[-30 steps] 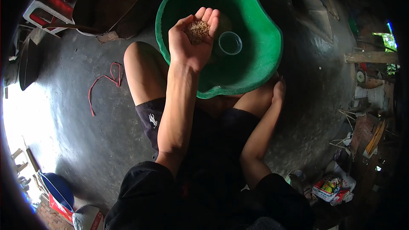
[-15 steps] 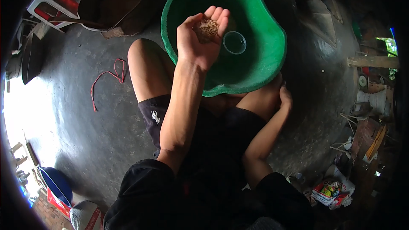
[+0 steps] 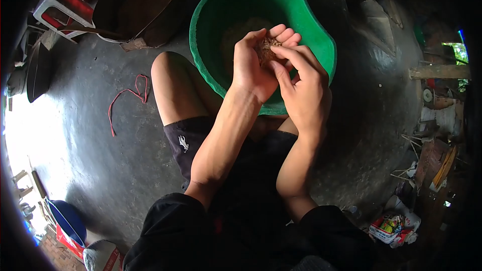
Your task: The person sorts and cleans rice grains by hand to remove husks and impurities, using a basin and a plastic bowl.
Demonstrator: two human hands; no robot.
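Note:
My left hand [image 3: 251,70] is palm up and cupped over a green basin [image 3: 321,30], with a small heap of brown, husk-like grains [image 3: 265,50] lying in it. My right hand [image 3: 306,83] reaches in from the right. Its index fingertip touches the grains, and its thumb is slightly apart from that finger, near the left palm. The right hand's other fingers are partly hidden behind the index finger. The basin rests at my bent legs, and both hands cover part of its inside.
A large dark pan [image 3: 173,0] stands on the floor at the upper left, beside a red and white stool [image 3: 50,5]. A red string [image 3: 128,90] lies left of my knee. Lower left is a blue container [image 3: 68,218]; lower right, a packet-filled bag [image 3: 394,226].
My right hand has come up from beside my right knee to the grains. My left hand has shifted right and slightly nearer me, and the clear round cup in the basin is now hidden.

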